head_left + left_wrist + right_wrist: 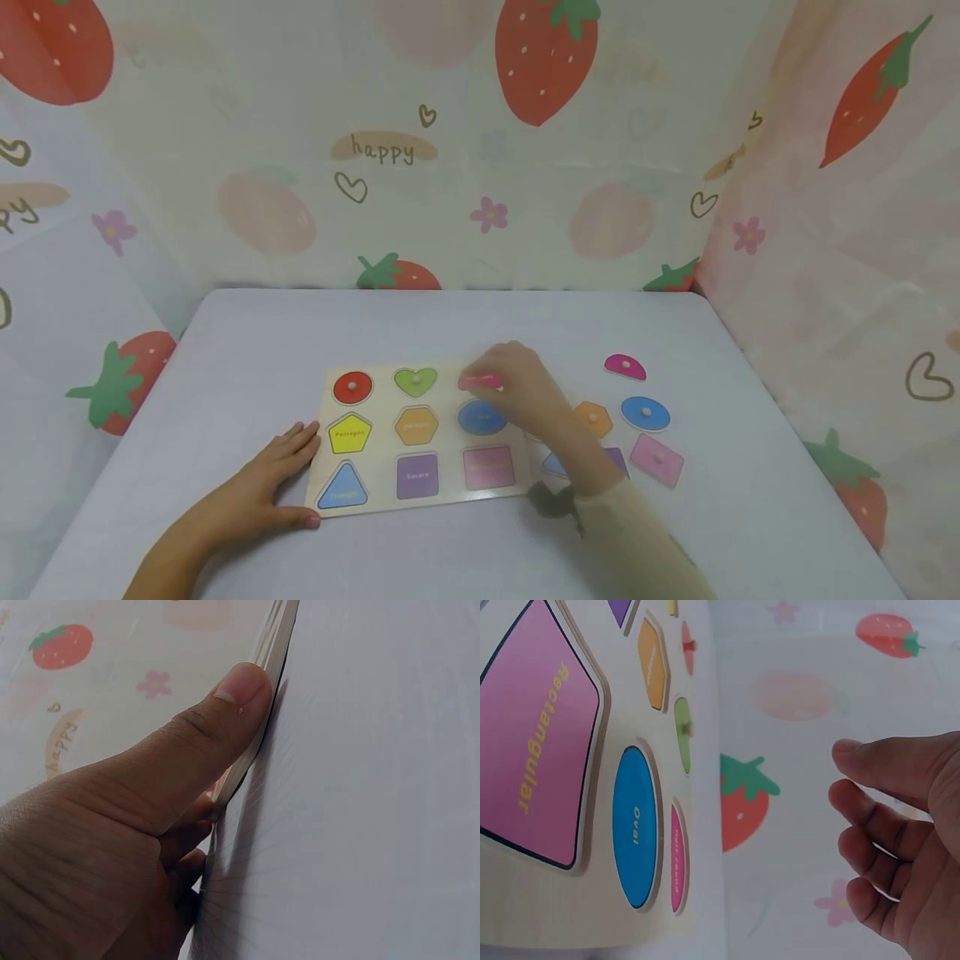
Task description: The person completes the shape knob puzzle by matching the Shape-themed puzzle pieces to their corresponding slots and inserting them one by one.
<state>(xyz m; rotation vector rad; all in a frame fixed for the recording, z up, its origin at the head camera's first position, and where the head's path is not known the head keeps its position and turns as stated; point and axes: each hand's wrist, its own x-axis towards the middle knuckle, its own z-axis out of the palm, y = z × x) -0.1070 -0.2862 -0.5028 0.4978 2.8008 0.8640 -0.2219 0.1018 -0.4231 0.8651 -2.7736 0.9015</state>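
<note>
A wooden shape puzzle board (452,454) lies on the table. Its red circle (352,388) and green heart (415,382) carry small knobs. Several other recesses show printed names, such as the blue oval recess (634,829) and pink half-round recess (677,855). My left hand (258,483) rests at the board's left edge, fingers extended, its thumb (225,712) touching the rim. Above the board's upper right corner hovers my right hand (517,387), partly covering the half-round recess. In the right wrist view its fingers are loosely bent, with nothing between them.
Right of the board lie loose knobbed pieces: a magenta half round (617,367), a blue oval (636,412), a pink rectangle (667,468) and an orange hexagon (598,421). The right forearm partly hides a blue triangle (553,464) and a purple piece (618,461). Strawberry-print sheeting (465,183) surrounds the table.
</note>
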